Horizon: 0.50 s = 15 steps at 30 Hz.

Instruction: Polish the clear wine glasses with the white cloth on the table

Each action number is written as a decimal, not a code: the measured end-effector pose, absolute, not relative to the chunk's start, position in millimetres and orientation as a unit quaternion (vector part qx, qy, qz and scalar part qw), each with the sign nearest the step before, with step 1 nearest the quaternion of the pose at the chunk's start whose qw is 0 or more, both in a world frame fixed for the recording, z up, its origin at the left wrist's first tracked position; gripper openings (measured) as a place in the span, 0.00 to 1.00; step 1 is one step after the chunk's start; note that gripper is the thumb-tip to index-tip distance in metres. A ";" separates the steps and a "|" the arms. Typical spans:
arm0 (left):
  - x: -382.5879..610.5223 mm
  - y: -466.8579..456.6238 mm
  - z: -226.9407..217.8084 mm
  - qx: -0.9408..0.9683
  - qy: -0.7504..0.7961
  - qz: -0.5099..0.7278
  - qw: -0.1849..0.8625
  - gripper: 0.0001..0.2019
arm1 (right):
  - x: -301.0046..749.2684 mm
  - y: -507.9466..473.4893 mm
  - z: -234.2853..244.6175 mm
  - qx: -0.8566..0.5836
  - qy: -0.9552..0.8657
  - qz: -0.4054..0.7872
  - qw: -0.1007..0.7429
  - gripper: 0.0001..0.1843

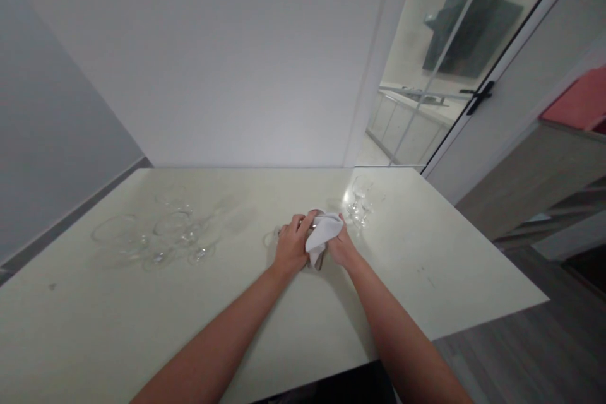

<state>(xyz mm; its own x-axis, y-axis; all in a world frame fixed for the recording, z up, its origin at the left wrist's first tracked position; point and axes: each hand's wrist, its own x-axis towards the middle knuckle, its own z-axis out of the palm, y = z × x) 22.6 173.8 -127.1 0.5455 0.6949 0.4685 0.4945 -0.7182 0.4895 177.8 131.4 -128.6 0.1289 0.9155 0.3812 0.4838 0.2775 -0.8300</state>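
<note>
Over the middle of the table, my left hand [293, 243] is closed around a wine glass [271, 238]. The glass is tilted on its side, its round foot showing faintly left of my fingers and its bowl mostly hidden. A white cloth [323, 231] wraps the bowl end and hangs down between my hands. My right hand [341, 246] grips the cloth at the bowl's right side; its fingers are partly hidden by the cloth.
Several clear stemmed glasses [175, 230] stand on the left of the pale table [293, 353]. More clear glassware [358, 205] is at the back right. Behind the table is a white panel [246, 63], with a glazed door [440, 76] to the right.
</note>
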 end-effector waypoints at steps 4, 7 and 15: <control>24.4 171.6 -127.2 0.864 0.347 0.331 0.154 0.33 | 180.9 133.7 -124.1 -0.564 -0.619 0.224 0.498 0.13; 25.0 170.3 -128.7 0.863 0.339 0.343 0.152 0.31 | 179.1 136.1 -121.3 -0.540 -0.595 0.283 0.524 0.11; 20.2 175.2 -129.5 0.860 0.350 0.338 0.154 0.32 | 173.0 133.9 -118.2 -0.498 -0.568 0.354 0.552 0.13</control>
